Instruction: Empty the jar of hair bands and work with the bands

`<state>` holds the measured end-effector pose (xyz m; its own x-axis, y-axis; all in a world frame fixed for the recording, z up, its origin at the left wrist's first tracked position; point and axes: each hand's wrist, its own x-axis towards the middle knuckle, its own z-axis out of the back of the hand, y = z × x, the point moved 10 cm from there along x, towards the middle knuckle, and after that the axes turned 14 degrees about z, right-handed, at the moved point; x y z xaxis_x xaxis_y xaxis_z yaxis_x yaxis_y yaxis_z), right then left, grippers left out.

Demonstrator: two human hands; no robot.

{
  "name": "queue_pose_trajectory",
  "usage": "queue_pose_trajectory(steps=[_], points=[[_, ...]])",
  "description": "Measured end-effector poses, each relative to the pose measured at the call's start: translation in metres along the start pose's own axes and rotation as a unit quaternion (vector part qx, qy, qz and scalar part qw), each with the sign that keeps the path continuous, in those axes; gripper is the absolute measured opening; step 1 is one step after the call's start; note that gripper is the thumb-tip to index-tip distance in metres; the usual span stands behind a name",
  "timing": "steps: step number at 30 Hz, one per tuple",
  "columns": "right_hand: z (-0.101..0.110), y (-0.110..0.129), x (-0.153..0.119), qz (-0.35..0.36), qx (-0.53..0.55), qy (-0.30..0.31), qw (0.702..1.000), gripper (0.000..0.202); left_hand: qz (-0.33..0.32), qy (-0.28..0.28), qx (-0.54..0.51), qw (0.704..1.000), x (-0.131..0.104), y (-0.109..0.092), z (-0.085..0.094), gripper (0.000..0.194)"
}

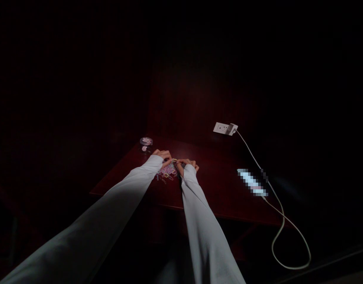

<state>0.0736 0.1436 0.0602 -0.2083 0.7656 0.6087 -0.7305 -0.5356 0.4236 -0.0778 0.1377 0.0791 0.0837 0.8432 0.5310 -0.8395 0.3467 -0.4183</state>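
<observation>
A loose pile of small coloured hair ties (168, 171), mostly pink and purple, lies on the dark red table just below my hands. My left hand (163, 155) is closed in a pinch above the pile's far side. Opposite it, my right hand (188, 163) also has its fingers pinched together. Between the two sets of fingertips shows a small yellowish hair tie (174, 160), gripped from both sides. Beyond my left hand stands a clear round container (146, 142) with pinkish pieces in it.
The dark red table (216, 189) has its near edge under my forearms. To the right lies a bright, pixelated device (252, 182) with a white cable (280, 205). That cable loops over the table's edge and runs up to a wall socket (222, 128). The surroundings are very dark.
</observation>
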Motion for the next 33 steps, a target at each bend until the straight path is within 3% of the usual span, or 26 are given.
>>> queue_pose_trajectory(steps=[24, 33], points=[[-0.0037, -0.0036, 0.0008, 0.018, 0.001, 0.007, 1.0, 0.022, -0.011, 0.025, 0.012, 1.0, 0.0021, 0.0026, -0.0043, 0.023], [-0.003, -0.0038, 0.0021, -0.002, -0.011, -0.006, 1.0, 0.021, 0.003, 0.011, -0.015, 1.0, 0.0004, 0.0089, 0.005, 0.017]])
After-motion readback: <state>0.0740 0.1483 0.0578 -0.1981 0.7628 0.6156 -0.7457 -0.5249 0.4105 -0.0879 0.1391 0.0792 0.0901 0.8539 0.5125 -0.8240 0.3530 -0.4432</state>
